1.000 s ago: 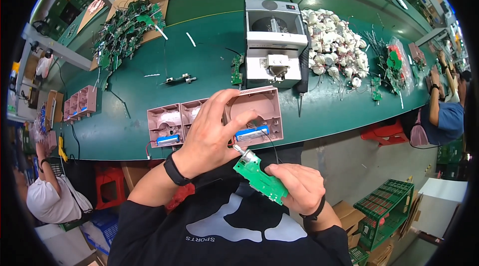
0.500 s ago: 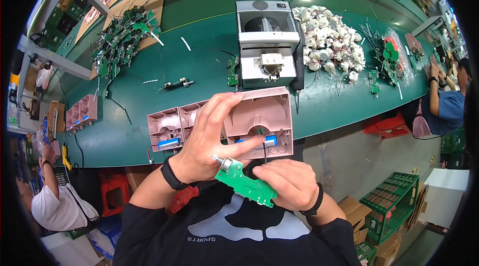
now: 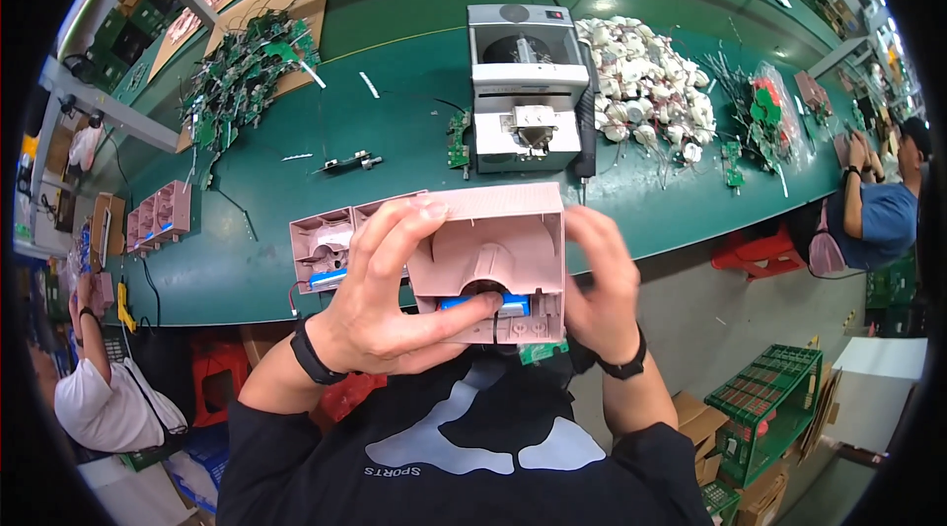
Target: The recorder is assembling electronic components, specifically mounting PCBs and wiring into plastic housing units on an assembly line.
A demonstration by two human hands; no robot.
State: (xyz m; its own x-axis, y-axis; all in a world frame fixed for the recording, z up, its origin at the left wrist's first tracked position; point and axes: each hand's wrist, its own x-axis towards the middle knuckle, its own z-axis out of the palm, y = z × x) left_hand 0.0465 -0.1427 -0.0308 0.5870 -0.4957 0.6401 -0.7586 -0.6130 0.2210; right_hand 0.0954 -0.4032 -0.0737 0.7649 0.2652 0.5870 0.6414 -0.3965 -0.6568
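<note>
My left hand [image 3: 380,294] grips a pink plastic housing [image 3: 488,255] by its left side, fingers over the top edge. Its index finger presses on a blue cylindrical battery [image 3: 515,306] lying in the lower part of the housing. A dark wire runs down over the front edge below that fingertip. My right hand [image 3: 607,284], slightly blurred, closes on the housing's right side; some of its fingertips are hidden. Under the front edge hangs a green circuit board [image 3: 543,351], mostly hidden by the housing. Another pink housing [image 3: 321,238] with a blue battery sits left, on the table.
A grey-white machine [image 3: 528,92] stands behind the housing. To its right lies a heap of white wired parts [image 3: 646,82]; at left is a pile of green circuit boards [image 3: 252,82]. More pink housings [image 3: 160,215] stand far left. People sit at both sides.
My right hand has moved from the wire and circuit board up to the housing's right side. The housing is tilted and drawn nearer, and the board now hangs beneath it.
</note>
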